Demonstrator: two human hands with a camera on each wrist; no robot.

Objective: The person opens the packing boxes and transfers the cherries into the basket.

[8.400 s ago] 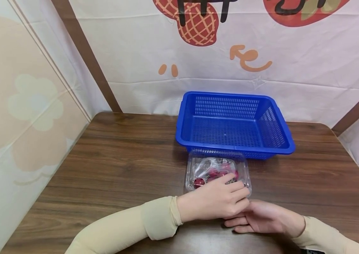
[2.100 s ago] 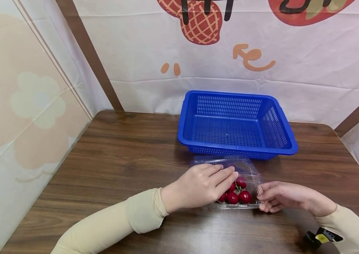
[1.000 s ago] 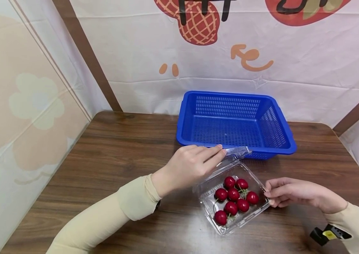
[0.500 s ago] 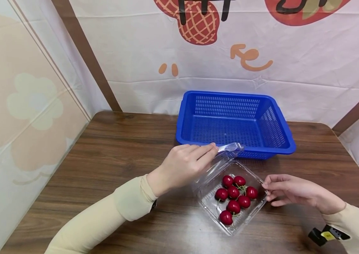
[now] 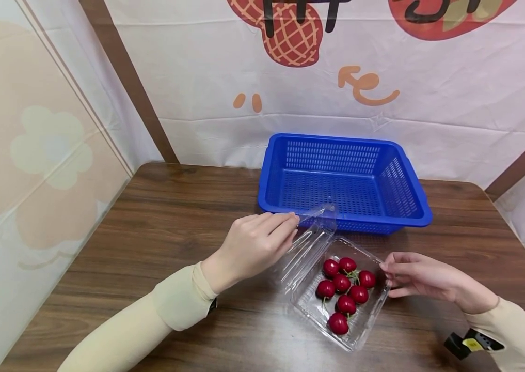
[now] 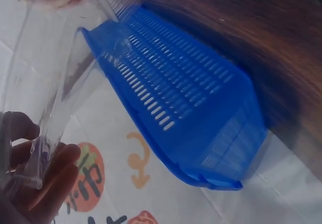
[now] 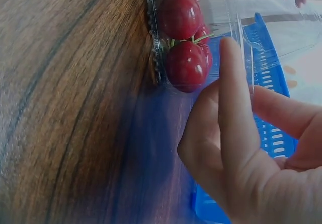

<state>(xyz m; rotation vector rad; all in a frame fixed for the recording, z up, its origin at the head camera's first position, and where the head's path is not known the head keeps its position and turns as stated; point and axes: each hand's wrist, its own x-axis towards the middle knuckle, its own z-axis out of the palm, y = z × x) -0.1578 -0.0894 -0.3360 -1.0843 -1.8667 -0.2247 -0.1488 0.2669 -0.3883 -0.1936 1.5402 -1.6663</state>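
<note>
A clear plastic clamshell box [image 5: 311, 302] sits on the table with its hinged lid [image 5: 306, 245] lifted toward the left. Several dark red cherries [image 5: 346, 305] with green stems lie inside. My left hand [image 5: 253, 245] pinches the lid's edge; in the left wrist view its fingers [image 6: 55, 183] curl round the clear plastic. At the box's right corner, my right hand [image 5: 425, 279] pinches the rim between thumb and fingers, as the right wrist view shows beside the cherries [image 7: 186, 65].
Behind the box stands a blue plastic basket [image 5: 336, 222] with slotted walls, its front rim close to the raised lid. The brown wooden table [image 5: 188, 222] extends on both sides. A printed cloth [image 5: 188, 67] hangs behind it.
Earlier the lid lay over the cherries. My left hand has raised it and drawn it leftward, while the box has turned on the table. My right hand now holds its right corner.
</note>
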